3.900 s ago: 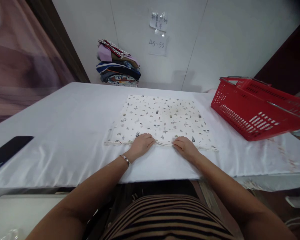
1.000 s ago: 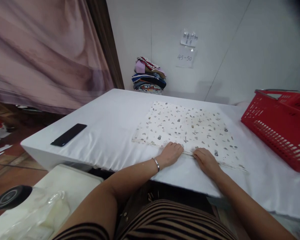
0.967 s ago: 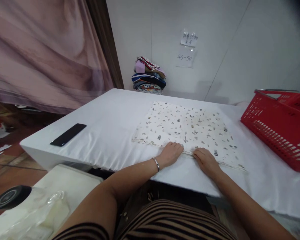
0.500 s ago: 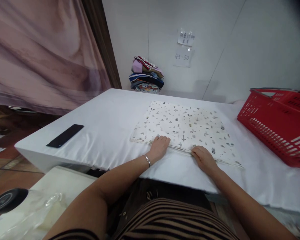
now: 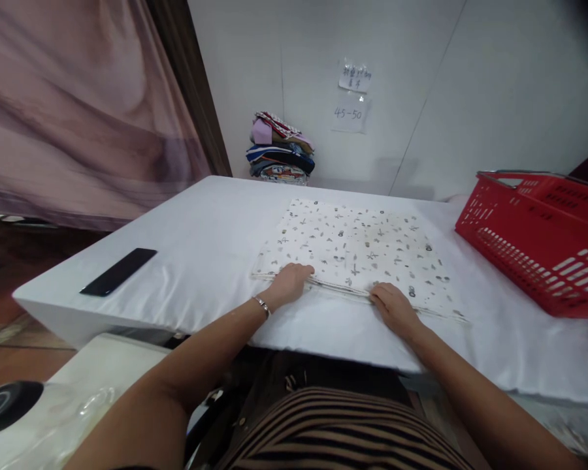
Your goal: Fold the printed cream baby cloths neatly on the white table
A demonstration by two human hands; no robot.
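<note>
A white cloth with a small dark print (image 5: 357, 245) lies flat and folded in layers on the white-covered table (image 5: 200, 228). At its near edge, left of the middle, my left hand (image 5: 290, 282) has its fingers closed on the layers; a silver bracelet is on that wrist. Further right along the same edge, my right hand (image 5: 394, 308) pinches the cloth between thumb and fingers. Both hands rest low, close to the table's front side.
A black phone-like slab (image 5: 119, 271) lies at the table's left. The red basket (image 5: 534, 241) stands at the right. Behind the table is a pile of folded fabrics (image 5: 280, 149) by the wall. A white surface with clear plastic (image 5: 85, 411) is at the lower left.
My left hand has slid left along the cloth's near edge, away from my right hand. My right hand keeps its place on the cloth. The view has shifted slightly.
</note>
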